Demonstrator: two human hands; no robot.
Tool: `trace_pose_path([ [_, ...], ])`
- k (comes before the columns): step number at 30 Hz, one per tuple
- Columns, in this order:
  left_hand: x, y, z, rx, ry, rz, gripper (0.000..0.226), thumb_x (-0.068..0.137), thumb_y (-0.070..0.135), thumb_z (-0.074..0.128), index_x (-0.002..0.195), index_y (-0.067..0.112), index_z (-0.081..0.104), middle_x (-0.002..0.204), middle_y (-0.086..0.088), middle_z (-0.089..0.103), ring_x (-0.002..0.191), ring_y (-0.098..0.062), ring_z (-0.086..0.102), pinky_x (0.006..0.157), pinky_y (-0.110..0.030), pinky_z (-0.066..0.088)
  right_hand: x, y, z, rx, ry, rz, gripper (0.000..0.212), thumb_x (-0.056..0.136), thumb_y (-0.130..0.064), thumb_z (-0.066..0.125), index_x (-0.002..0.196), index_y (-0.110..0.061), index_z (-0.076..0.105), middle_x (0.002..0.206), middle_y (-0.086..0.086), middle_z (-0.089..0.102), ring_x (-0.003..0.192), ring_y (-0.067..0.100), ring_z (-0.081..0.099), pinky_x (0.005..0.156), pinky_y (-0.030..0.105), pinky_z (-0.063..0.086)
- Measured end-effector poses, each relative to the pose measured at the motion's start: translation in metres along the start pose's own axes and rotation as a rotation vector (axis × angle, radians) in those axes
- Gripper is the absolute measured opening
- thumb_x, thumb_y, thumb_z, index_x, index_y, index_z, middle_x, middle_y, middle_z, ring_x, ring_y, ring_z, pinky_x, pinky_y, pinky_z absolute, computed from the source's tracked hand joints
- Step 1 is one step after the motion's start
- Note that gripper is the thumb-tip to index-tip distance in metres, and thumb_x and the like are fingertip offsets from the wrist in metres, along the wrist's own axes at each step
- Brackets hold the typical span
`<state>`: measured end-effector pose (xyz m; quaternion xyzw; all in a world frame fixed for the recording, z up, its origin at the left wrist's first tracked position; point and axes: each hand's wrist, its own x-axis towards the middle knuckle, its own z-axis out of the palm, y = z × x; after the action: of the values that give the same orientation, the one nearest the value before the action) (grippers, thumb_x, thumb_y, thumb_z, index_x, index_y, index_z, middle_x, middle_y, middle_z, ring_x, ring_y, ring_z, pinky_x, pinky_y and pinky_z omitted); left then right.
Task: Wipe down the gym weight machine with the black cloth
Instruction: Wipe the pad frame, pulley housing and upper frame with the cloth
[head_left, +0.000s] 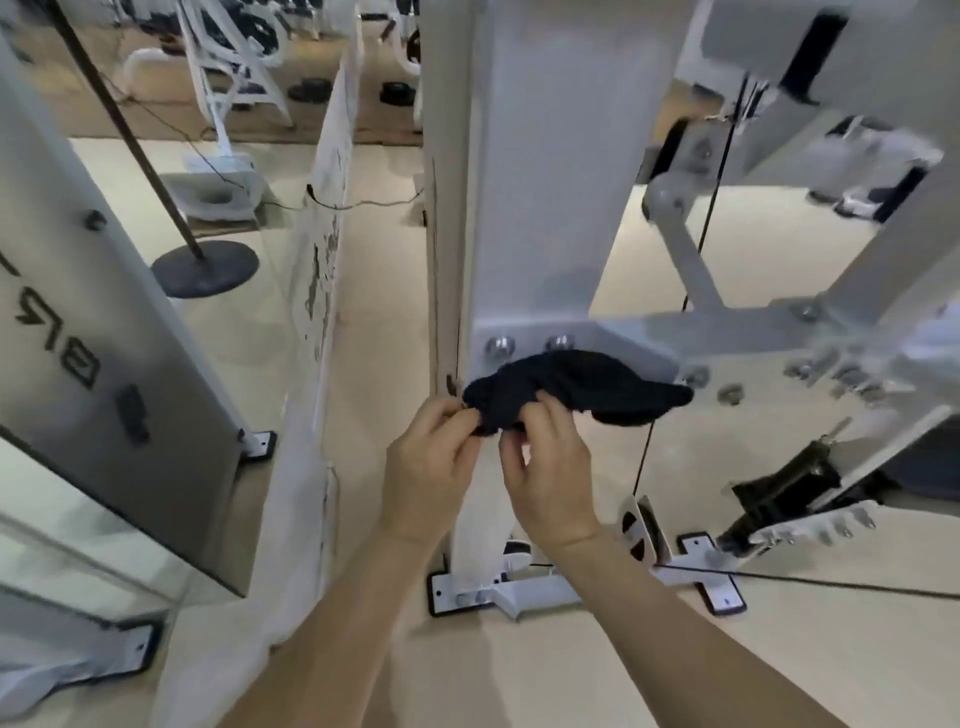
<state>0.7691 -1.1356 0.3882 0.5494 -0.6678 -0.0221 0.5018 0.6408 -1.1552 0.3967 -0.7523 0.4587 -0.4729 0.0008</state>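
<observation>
The black cloth (566, 389) is bunched and crumpled — a dark, knit-textured wad stretched sideways, its right end tapering to a point. It lies against the white weight machine (540, 171) at its bolted bracket, just below two silver bolts.

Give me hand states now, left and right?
Left hand: pinching the black cloth at its left end.
Right hand: gripping the same cloth.
</observation>
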Motion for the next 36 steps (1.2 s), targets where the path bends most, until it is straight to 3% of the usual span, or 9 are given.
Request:
trace_pose_path([
  [5, -0.067, -0.084, 0.053, -0.022, -0.137, -0.053, 0.025, 0.082, 0.016, 0.052, 0.093, 0.01, 0.072, 0.096, 0.003, 0.064, 0.08, -0.011, 0.06, 0.074, -0.022, 0.049, -0.086, 0.053, 0.071, -0.054, -0.139, 0.034, 0.007, 0.083, -0.004, 0.059, 0.089, -0.003, 0.061, 0.095, 0.012, 0.062, 0.078, 0.026, 0.058, 0.058, 0.035, 0.051],
  [15, -0.197, -0.219, 0.157, 0.02, -0.36, -0.239, 0.011, 0.068, 0.021, 0.051, 0.068, 0.016, 0.06, 0.069, 0.002, 0.059, 0.069, -0.021, 0.055, 0.064, -0.037, 0.048, -0.25, 0.14, 0.213, -0.1, -0.244, 0.143, 0.019, 0.073, -0.007, 0.069, 0.084, -0.006, 0.053, 0.085, 0.008, 0.052, 0.057, 0.029, 0.052, 0.042, 0.023, 0.019],
  [18, -0.235, -0.251, 0.175, -0.31, -0.447, -0.502, 0.029, 0.066, 0.033, 0.052, 0.079, 0.01, 0.064, 0.076, -0.007, 0.065, 0.077, -0.023, 0.061, 0.076, -0.043, 0.051, -0.288, 0.156, 0.245, -0.04, -0.297, 0.201, 0.015, 0.079, -0.011, 0.064, 0.086, -0.009, 0.051, 0.088, 0.002, 0.043, 0.065, 0.03, 0.05, 0.05, 0.03, 0.029],
  [21, -0.269, -0.272, 0.183, -0.774, -0.563, -0.752, 0.026, 0.089, 0.029, 0.061, 0.11, 0.014, 0.065, 0.098, -0.008, 0.07, 0.097, -0.016, 0.068, 0.081, -0.031, 0.056, -0.319, 0.164, 0.27, 0.117, -0.427, 0.275, 0.012, 0.082, -0.016, 0.055, 0.086, -0.019, 0.044, 0.09, -0.004, 0.041, 0.073, 0.022, 0.047, 0.059, 0.034, 0.037],
  [23, -0.293, -0.286, 0.198, -0.804, -0.451, -0.861, 0.023, 0.095, 0.021, 0.061, 0.118, 0.017, 0.061, 0.107, -0.005, 0.072, 0.099, -0.017, 0.07, 0.074, -0.026, 0.057, -0.335, 0.171, 0.284, 0.248, -0.614, 0.371, 0.008, 0.084, -0.014, 0.052, 0.092, -0.015, 0.054, 0.095, -0.001, 0.05, 0.082, 0.018, 0.054, 0.07, 0.039, 0.049],
  [26, -0.329, -0.315, 0.225, -0.696, -0.197, -1.065, 0.018, 0.094, 0.007, 0.06, 0.111, 0.014, 0.059, 0.103, -0.011, 0.07, 0.09, -0.025, 0.07, 0.066, -0.031, 0.059, -0.352, 0.185, 0.289, 0.392, -0.916, 0.562, 0.027, 0.09, -0.011, 0.05, 0.11, -0.019, 0.066, 0.101, -0.001, 0.062, 0.077, 0.018, 0.064, 0.076, 0.035, 0.057],
  [29, -0.351, -0.369, 0.245, -0.415, -0.02, -1.028, 0.021, 0.091, -0.001, 0.058, 0.103, 0.016, 0.056, 0.095, -0.003, 0.063, 0.09, -0.026, 0.065, 0.068, -0.028, 0.057, -0.368, 0.204, 0.277, 0.324, -0.804, 0.723, 0.032, 0.09, -0.007, 0.049, 0.107, -0.028, 0.067, 0.096, -0.013, 0.061, 0.082, 0.012, 0.061, 0.088, 0.032, 0.053],
  [32, -0.369, -0.413, 0.278, -0.013, -0.264, -0.786, 0.033, 0.09, 0.007, 0.058, 0.12, 0.02, 0.062, 0.114, 0.0, 0.061, 0.105, -0.023, 0.06, 0.088, -0.033, 0.048, -0.381, 0.226, 0.267, 0.187, -0.641, 0.8, 0.031, 0.087, -0.007, 0.052, 0.107, -0.026, 0.066, 0.105, -0.011, 0.064, 0.088, 0.013, 0.063, 0.084, 0.026, 0.048],
  [36, -0.421, -0.427, 0.339, 0.333, -0.753, -0.532, 0.028, 0.096, 0.025, 0.051, 0.115, 0.011, 0.066, 0.127, -0.007, 0.053, 0.11, -0.029, 0.05, 0.089, -0.034, 0.043, -0.413, 0.245, 0.266, 0.193, -0.654, 0.858, 0.024, 0.088, -0.007, 0.055, 0.095, -0.028, 0.066, 0.096, -0.013, 0.066, 0.08, 0.011, 0.064, 0.071, 0.018, 0.044],
])
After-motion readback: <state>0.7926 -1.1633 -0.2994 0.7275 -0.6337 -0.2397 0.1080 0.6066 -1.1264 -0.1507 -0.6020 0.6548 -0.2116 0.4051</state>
